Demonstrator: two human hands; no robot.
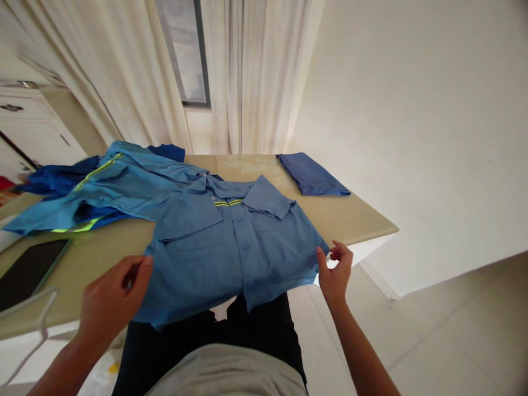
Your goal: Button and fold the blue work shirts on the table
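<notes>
A blue short-sleeved work shirt (202, 269) lies front up on the table, its sleeves folded inward over the chest. Yellow-green stripes cross it, and buttons run down the middle. The lower part hangs over the table's front edge. My left hand (117, 294) is closed at the shirt's left side, with the thumb and fingertips pinching its edge. On the opposite side, my right hand (336, 272) grips the other edge between thumb and index finger, its remaining fingers curled loosely.
Rumpled blue garments (127, 184) with yellow-green stripes are piled at the left of the table (363, 220). A folded dark blue garment (311, 173) lies back right, near the wall. A dark phone-like slab (31, 272) and a white hanger (43, 319) are at front left.
</notes>
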